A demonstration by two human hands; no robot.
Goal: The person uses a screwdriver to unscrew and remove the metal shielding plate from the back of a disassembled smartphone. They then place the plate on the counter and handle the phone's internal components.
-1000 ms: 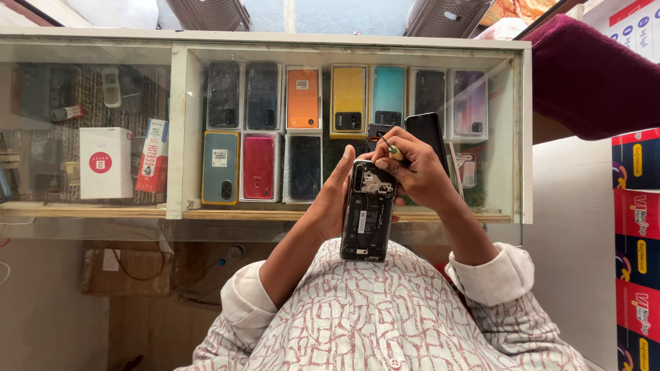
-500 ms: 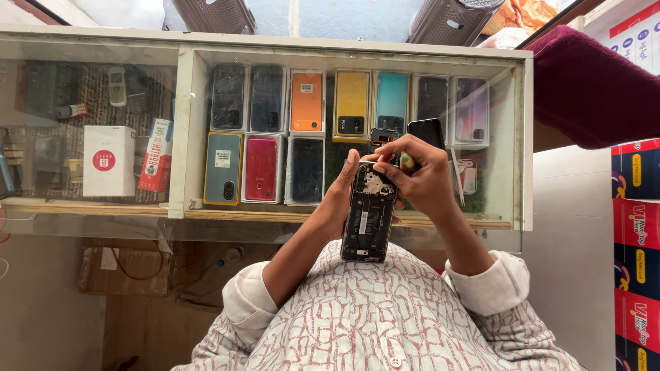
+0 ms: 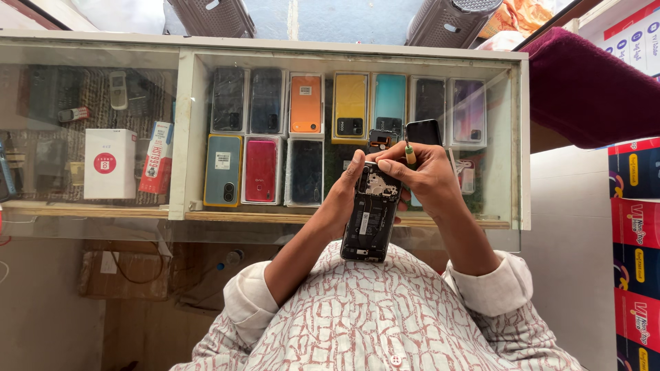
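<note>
My left hand [image 3: 346, 196] grips an opened black phone [image 3: 371, 220] by its left edge, back cover off and inner boards showing. It is held upright over the glass counter. My right hand [image 3: 427, 180] pinches a small screwdriver with a yellow handle [image 3: 410, 152], and its fingertips rest on the phone's upper end. A black phone [image 3: 423, 130] and a small dark part [image 3: 380, 139] lie on the glass just beyond my fingers.
The glass display counter [image 3: 520, 137] holds rows of phones and cases, among them orange [image 3: 306, 103], yellow [image 3: 350, 106] and red [image 3: 260, 170] ones. A white box [image 3: 108, 163] sits in the left compartment. A maroon cloth [image 3: 591, 89] and stacked printed cartons [image 3: 636, 227] are on the right.
My right hand's fingers have come down a little onto the phone's upper end. The phone has tilted slightly and stays in my left hand.
</note>
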